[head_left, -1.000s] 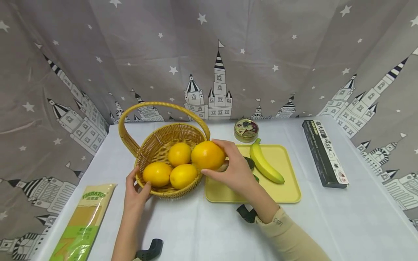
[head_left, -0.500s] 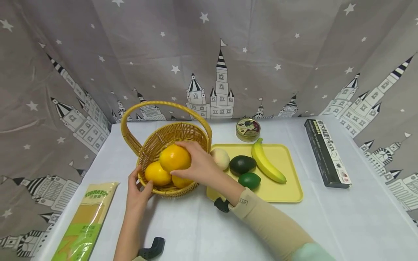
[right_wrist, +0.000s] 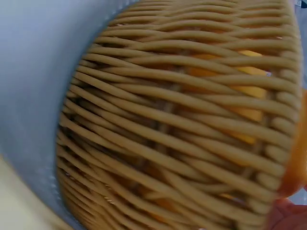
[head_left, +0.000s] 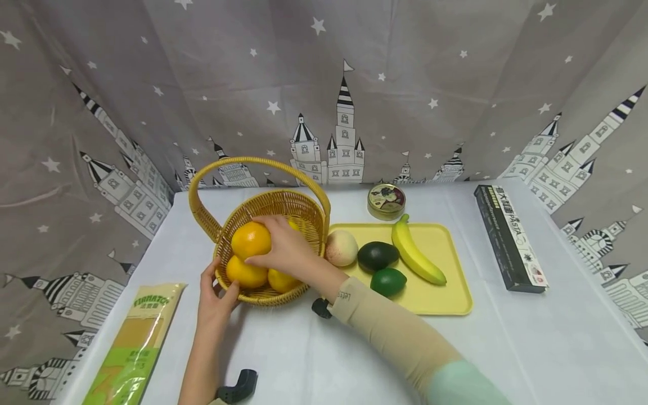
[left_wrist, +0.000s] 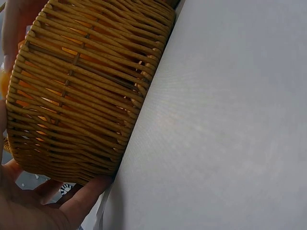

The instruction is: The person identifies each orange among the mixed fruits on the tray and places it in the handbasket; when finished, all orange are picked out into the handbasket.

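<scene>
A yellow wicker basket [head_left: 310, 212] with a tall arched handle stands left of centre. My left hand [head_left: 216, 306] grips its near left side, thumb at the rim; the left wrist view shows fingers [left_wrist: 84, 203] against the woven wall. Over the basket's left part, my right hand [head_left: 288, 247] holds an orange [head_left: 250, 240] between thumb and fingers. Below lie another orange fruit [head_left: 246, 273] and a yellow fruit [head_left: 281, 281]; a further one is mostly hidden behind the right hand. In the right wrist view, the weave [right_wrist: 182, 105] fills most of the frame.
Right of the basket, a yellow tray [head_left: 445, 304] bears a peach [head_left: 341, 248], an avocado [head_left: 377, 256], a green fruit [head_left: 388, 282] and a banana [head_left: 416, 253]. Behind it stands a round tin [head_left: 386, 201]. A pasta box [head_left: 510, 239] lies right, a pasta packet [head_left: 134, 343] left.
The right hand has carried the orange leftward, from the basket's right rim to above the fruits at its left side. My left hand keeps its hold on the basket.
</scene>
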Action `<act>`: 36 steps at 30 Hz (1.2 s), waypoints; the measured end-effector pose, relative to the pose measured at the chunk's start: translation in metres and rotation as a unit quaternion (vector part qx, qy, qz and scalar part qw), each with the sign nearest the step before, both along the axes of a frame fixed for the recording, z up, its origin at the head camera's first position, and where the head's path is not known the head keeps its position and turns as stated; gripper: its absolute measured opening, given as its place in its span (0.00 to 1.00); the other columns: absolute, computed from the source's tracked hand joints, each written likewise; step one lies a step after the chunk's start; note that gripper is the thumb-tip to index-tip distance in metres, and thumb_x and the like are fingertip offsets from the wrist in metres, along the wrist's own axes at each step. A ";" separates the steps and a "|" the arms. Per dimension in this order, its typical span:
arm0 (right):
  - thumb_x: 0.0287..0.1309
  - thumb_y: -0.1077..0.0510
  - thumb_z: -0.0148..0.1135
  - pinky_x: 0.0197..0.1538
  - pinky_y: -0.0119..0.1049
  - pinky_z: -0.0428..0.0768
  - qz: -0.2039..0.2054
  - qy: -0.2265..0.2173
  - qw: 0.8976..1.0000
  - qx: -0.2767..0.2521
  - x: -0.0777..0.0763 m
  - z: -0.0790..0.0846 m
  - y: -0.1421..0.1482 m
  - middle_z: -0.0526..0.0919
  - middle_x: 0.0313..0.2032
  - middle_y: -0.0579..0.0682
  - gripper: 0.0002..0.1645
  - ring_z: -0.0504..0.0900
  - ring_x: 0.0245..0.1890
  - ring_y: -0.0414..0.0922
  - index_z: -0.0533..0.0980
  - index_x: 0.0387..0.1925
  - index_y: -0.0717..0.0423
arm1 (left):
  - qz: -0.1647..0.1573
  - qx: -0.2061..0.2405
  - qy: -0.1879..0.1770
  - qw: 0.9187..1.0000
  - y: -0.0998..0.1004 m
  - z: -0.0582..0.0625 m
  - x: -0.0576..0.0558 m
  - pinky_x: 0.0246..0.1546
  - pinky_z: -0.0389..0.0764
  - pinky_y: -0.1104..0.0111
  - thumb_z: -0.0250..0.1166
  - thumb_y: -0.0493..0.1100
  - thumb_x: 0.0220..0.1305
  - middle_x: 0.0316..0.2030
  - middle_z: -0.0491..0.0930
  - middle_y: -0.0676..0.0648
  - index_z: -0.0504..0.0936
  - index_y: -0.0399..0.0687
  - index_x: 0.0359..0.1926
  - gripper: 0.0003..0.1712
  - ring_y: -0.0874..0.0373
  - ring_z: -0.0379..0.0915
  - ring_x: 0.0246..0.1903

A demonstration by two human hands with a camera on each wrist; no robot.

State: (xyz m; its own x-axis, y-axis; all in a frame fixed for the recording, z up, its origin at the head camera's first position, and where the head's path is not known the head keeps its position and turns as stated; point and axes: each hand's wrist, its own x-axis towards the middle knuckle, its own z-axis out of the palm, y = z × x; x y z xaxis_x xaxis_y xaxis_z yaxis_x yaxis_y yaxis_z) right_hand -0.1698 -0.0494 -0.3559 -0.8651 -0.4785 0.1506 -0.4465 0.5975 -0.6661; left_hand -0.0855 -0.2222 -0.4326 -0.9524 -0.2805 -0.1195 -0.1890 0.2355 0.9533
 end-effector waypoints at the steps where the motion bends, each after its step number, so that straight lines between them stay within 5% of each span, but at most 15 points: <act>1: 0.45 0.40 0.74 0.55 0.40 0.76 -0.004 0.003 1.000 0.000 0.000 -0.002 0.000 0.67 0.62 0.48 0.49 0.73 0.54 0.44 0.64 0.68 0.45 | 0.000 0.001 0.000 1.000 0.000 0.000 0.001 0.39 0.74 0.84 0.54 0.42 0.69 0.73 0.45 0.43 0.43 0.63 0.76 0.41 0.43 0.55 0.66; 16: 0.50 0.38 0.70 0.59 0.45 0.73 -0.008 0.031 0.999 0.018 0.003 -0.008 -0.002 0.62 0.68 0.52 0.49 0.70 0.61 0.49 0.60 0.70 0.44 | 0.009 -0.003 0.007 1.000 -0.003 -0.001 0.003 0.38 0.74 0.85 0.53 0.42 0.69 0.73 0.45 0.45 0.44 0.63 0.76 0.41 0.44 0.55 0.66; 36: 0.50 0.38 0.70 0.66 0.48 0.64 -0.007 0.041 0.998 -0.038 0.033 0.008 0.058 0.60 0.70 0.45 0.48 0.60 0.68 0.43 0.62 0.70 0.43 | 0.009 0.002 0.006 1.000 -0.002 -0.001 -0.001 0.38 0.74 0.85 0.54 0.41 0.68 0.73 0.46 0.45 0.44 0.64 0.76 0.41 0.44 0.56 0.66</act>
State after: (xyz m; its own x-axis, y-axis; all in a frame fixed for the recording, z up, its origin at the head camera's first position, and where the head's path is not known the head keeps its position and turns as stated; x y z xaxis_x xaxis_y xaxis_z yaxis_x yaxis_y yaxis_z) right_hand -0.1367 0.0087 -0.3477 -0.8549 -0.4507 0.2568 -0.4933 0.5531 -0.6714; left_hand -0.0870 -0.2244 -0.4332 -0.9489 -0.2963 -0.1085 -0.1806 0.2279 0.9568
